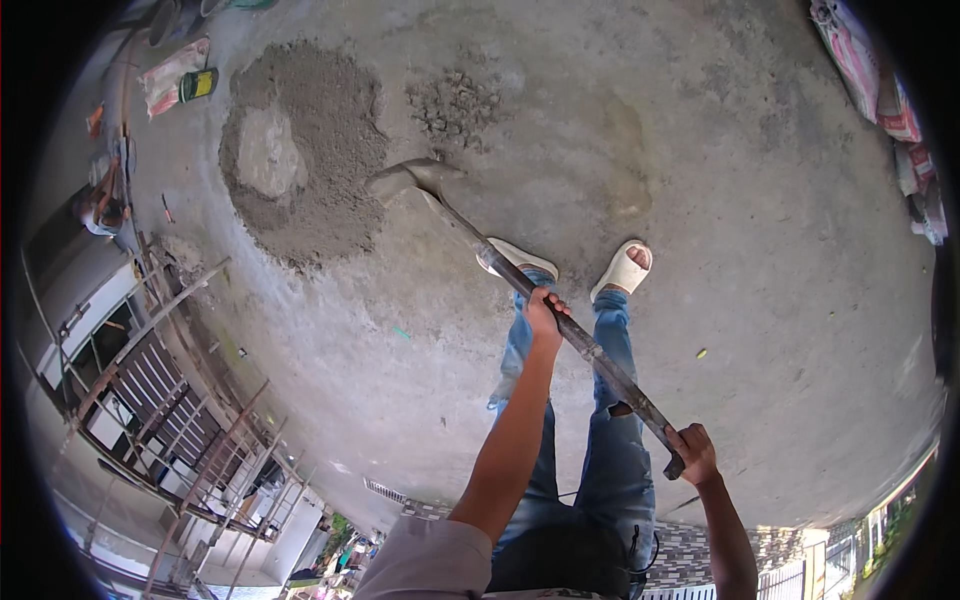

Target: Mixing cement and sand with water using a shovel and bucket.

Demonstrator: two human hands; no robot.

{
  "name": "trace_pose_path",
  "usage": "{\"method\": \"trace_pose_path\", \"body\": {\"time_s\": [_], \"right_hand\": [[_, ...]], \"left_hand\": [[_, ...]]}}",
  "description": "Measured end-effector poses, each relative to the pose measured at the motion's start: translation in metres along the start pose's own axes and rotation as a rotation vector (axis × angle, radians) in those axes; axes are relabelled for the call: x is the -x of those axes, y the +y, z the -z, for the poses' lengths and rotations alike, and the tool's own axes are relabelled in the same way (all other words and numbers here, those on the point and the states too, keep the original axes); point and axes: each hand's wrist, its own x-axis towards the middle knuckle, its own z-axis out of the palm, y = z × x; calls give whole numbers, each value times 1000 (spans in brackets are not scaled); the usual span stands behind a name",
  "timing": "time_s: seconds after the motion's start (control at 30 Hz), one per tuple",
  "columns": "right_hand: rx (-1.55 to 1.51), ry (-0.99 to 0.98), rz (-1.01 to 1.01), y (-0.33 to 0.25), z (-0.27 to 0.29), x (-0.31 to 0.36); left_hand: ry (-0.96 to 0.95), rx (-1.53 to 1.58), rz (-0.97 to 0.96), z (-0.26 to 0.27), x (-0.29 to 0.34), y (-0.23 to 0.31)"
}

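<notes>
I hold a long-handled shovel point(590, 345) with both hands. My left hand point(543, 312) grips the middle of the dark handle, and my right hand point(693, 452) grips its upper end. The shovel blade point(410, 180) carries a little grey mix and rests at the right edge of a round mound of sand and cement point(305, 150), which has a pale hollow in its middle. A smaller clump of grey mix point(455, 103) lies on the concrete floor just beyond the blade. My feet in pale slippers point(622, 270) stand behind the blade.
Metal scaffolding frames point(170, 390) stand along the left. A sack point(170, 75) and a small green-banded bucket point(198, 84) lie at the upper left. Printed sacks point(880, 80) are stacked at the upper right. A person point(100, 205) crouches at the far left.
</notes>
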Motion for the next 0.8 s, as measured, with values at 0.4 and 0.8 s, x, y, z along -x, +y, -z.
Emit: {"method": "trace_pose_path", "body": {"time_s": [0.4,0.8], "right_hand": [[17,-12,48,5,16,25],[64,19,36,-2,33,24]], "left_hand": [[-97,51,9,-1,32,-16],[-132,60,51,-10,41,-9]]}}
